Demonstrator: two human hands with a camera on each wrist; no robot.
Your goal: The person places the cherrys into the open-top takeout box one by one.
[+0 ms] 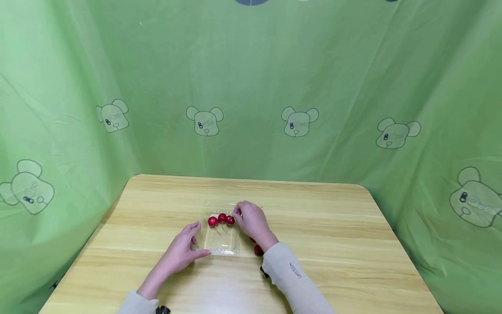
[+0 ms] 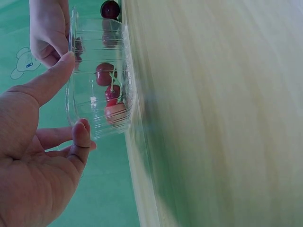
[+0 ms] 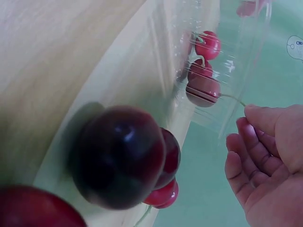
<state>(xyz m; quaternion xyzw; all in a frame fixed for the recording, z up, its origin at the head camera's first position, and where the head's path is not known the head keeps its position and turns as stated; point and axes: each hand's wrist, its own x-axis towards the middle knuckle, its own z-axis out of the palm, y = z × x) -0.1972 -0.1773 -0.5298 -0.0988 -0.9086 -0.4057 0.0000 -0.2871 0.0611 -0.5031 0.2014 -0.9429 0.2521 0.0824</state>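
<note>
A clear plastic box (image 1: 219, 249) stands on the table, with three red cherries (image 1: 222, 218) in its far part. My left hand (image 1: 182, 250) holds the box at its near left corner, thumb at the front rim and fingers along the left side. At the far right rim is my right hand (image 1: 251, 220). In the right wrist view its thumb and forefinger pinch a thin green stem (image 3: 232, 97), which leads to the nearest cherry (image 3: 202, 92) in the box. The other fingers of that hand are loosely curled.
Several loose cherries (image 3: 124, 156) lie on the wooden table (image 1: 333, 231) to the right of the box, partly hidden by the right wrist in the head view. A green curtain (image 1: 251, 87) with bear heads hangs behind and beside the table.
</note>
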